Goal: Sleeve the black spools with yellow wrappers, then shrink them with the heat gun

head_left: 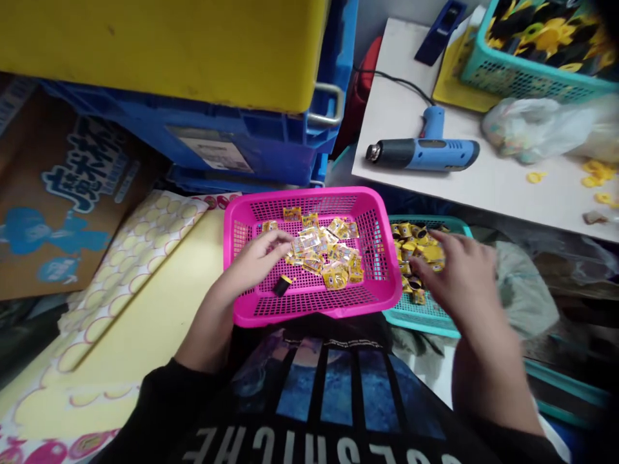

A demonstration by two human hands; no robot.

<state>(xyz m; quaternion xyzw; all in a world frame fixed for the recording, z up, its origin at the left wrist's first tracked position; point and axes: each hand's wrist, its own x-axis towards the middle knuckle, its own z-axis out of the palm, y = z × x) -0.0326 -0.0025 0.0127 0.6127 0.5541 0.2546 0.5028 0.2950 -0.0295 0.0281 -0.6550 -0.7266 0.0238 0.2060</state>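
Observation:
My left hand [256, 258] hangs over a magenta plastic mesh basket [290, 194], its curled fingertips at the edge of a heap of small yellow foil packets [329, 258]. Whether it pinches one is hidden. Just beyond its thumb side, a small black-and-yellow piece [283, 285] lies in the basket. My right hand [459, 277], slightly blurred, rests with spread fingers on a pile of small yellow-and-black capped items [406, 254]. These fill a teal mesh basket [420, 319] beside the magenta one.
A blue heat gun [423, 148] lies on a white table [483, 187], with a plastic bag [532, 129] and loose yellow pieces [592, 174]. A sunflower-patterned teal basket [527, 58] stands behind. A yellow crate [145, 45], blue crate [232, 142] and cardboard box [62, 193] crowd the left.

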